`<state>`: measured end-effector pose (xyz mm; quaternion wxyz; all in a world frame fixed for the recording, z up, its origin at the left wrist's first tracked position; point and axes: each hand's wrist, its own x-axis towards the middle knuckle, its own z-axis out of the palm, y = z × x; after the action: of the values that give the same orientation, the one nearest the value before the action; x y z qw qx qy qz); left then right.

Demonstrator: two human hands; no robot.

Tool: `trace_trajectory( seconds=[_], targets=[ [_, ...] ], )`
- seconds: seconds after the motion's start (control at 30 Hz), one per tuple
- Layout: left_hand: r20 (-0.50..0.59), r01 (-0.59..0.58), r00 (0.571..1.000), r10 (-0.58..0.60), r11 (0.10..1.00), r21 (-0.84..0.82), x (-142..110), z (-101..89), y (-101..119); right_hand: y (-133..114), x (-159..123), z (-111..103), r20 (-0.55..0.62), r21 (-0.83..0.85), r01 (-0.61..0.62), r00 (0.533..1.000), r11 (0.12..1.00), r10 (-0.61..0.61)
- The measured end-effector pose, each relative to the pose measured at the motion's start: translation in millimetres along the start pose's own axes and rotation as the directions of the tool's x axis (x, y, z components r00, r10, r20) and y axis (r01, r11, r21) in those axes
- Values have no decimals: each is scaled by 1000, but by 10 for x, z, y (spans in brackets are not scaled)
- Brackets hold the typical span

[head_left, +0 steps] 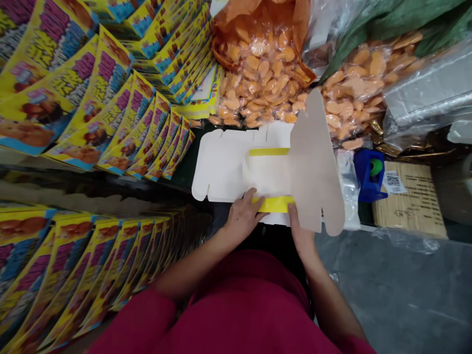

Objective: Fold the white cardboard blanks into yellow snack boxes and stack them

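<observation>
A partly folded cardboard box (271, 169) lies in front of me with its white inside up and two yellow strips along its middle panel. One large greyish flap (313, 162) stands tilted up on the right; the left flap (224, 164) lies flat. My left hand (243, 216) is closed at the left end of the near yellow strip (273, 204), fingers bent over the folded edge. My right hand (303, 241) grips the right end of that strip, its thumb on the yellow and its other fingers hidden below the box.
Printed yellow boxes (110, 108) stand in rows at left, with more (73, 265) below. Wrapped orange pieces (265, 73) spill from an orange bag (226, 24); others (354, 93) lie under green sheeting (405, 19). At right are a blue tape dispenser (368, 174) and brown bundle (413, 201).
</observation>
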<state>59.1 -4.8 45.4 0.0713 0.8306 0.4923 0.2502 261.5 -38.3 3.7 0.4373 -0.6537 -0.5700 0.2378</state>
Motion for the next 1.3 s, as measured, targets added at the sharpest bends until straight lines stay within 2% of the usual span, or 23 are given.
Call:
trace_trajectory(
  seconds=[0.1, 0.17, 0.23, 0.3, 0.4, 0.5, 0.57, 0.63, 0.67, 0.7, 0.73, 0.8, 0.83, 0.87, 0.9, 0.97, 1.03, 1.1, 1.13, 1.2, 1.3],
  targets=[
    [64, -44, 997, 43, 999, 29, 31, 30, 28, -20, -94, -41, -76, 34, -89, 993, 995, 92],
    [82, -71, 994, 65, 996, 63, 60, 50, 59, -48, -254, -76, -107, 44, -95, 989, 994, 99],
    [90, -87, 993, 80, 992, 86, 90, 60, 102, -101, -417, -89, -88, -2, 0, 996, 1000, 0],
    [92, -96, 992, 88, 991, 89, 110, 66, 146, -181, -486, -56, 22, -76, 158, 987, 985, -157],
    [103, -105, 990, 96, 991, 86, 97, 68, 173, -314, -345, 43, 171, -164, 283, 952, 945, -256],
    [20, -81, 996, 81, 996, -36, 7, 32, 145, -363, -111, 83, 205, -179, 324, 936, 929, -287],
    [-145, -4, 989, -34, 968, -251, -81, -27, 138, -317, -32, 54, 177, -136, 352, 928, 926, -327],
    [-261, 105, 923, -281, 840, -533, -156, -95, 181, -229, -24, 14, 130, -101, 382, 921, 919, -368],
    [-235, 158, 880, -412, 722, -673, -179, -124, 225, -185, -33, 0, 111, -92, 399, 914, 912, -389],
    [-141, 211, 848, -510, 570, -794, -191, -146, 278, -147, -42, -8, 103, -83, 419, 906, 904, -410],
    [6, 268, 831, -557, 392, -880, -192, -160, 337, -121, -46, -8, 108, -74, 439, 896, 895, -431],
    [309, 390, 798, -517, 53, -919, -167, -157, 444, -111, -37, 3, 147, -51, 467, 878, 883, -456],
    [402, 428, 773, -490, -64, -901, -146, -143, 481, -124, -29, 11, 176, -39, 474, 870, 880, -461],
    [446, 440, 750, -489, -136, -888, -121, -120, 502, -145, -25, 18, 201, -26, 480, 862, 877, -466],
    [444, 423, 731, -519, -166, -891, -94, -90, 507, -171, -33, 25, 219, -10, 485, 855, 875, -471],
    [353, 350, 704, -616, -131, -927, -36, -12, 473, -225, -97, 44, 200, 37, 485, 853, 874, -481],
    [238, 288, 684, -690, -44, -957, 13, 81, 410, -267, -206, 83, 78, 110, 418, 901, 902, -427],
    [146, 258, 673, -725, 45, -965, 42, 175, 362, -299, -290, 150, -82, 255, 248, 969, 934, -235],
    [108, 251, 674, -731, 89, -964, 47, 219, 356, -316, -297, 190, -134, 356, 146, 986, 923, -104],
    [37, 234, 670, -741, 164, -958, 41, 292, 388, -360, -222, 273, -129, 556, -32, 984, 831, 125],
    [-2, 216, 637, -771, 181, -959, 7, 345, 514, -454, 38, 371, -18, 742, -180, 957, 646, 288]
  ],
)
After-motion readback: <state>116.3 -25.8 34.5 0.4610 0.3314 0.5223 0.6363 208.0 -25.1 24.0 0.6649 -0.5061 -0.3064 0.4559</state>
